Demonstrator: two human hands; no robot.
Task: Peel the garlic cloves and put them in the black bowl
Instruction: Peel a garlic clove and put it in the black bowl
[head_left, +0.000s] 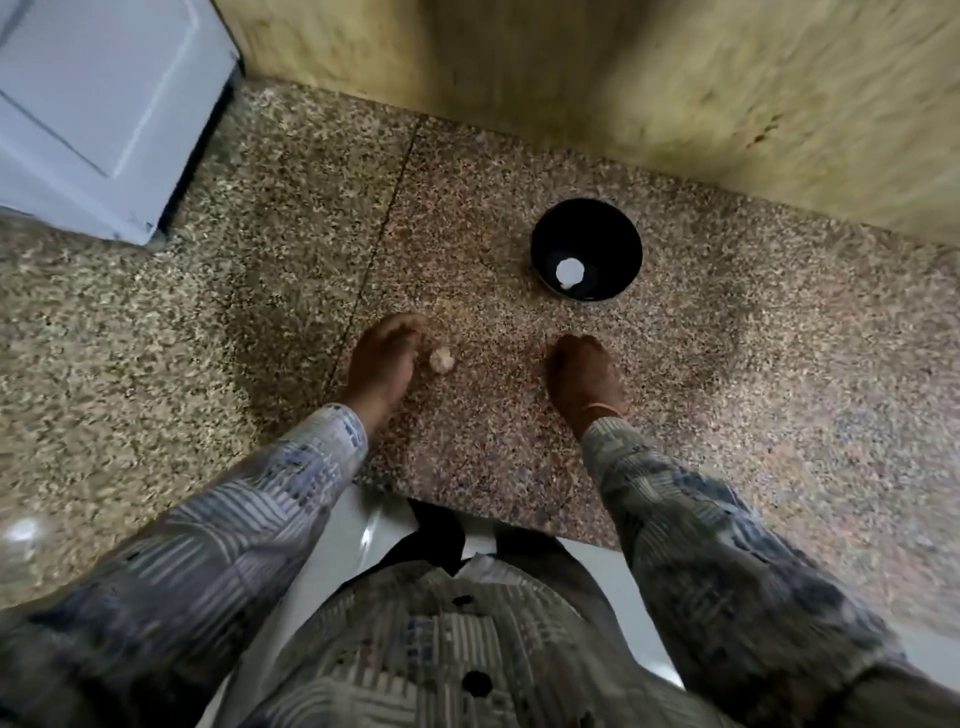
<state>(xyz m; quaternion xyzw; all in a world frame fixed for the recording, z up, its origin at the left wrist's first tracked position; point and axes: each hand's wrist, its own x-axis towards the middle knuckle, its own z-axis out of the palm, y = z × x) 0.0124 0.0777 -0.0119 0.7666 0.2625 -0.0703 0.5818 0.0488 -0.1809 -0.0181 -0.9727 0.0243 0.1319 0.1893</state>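
A black bowl (618, 228) stands on the speckled stone counter (260, 291) with one white peeled clove (570, 272) in its bottom. A small pale piece of unpeeled garlic (442, 359) lies on the counter, just right of my left hand (383, 361). That hand rests on the counter with its fingers bent down, beside the garlic and not around it. My right hand (584, 374) hovers low in front of the bowl, back up, fingers loosely curled, and nothing shows in it. The picture is blurred by motion.
A yellowish wall (675, 104) runs along the back of the counter, close behind the bowl. A white appliance (98, 104) stands at the far left corner. The counter's front edge (519, 525) lies just before my body.
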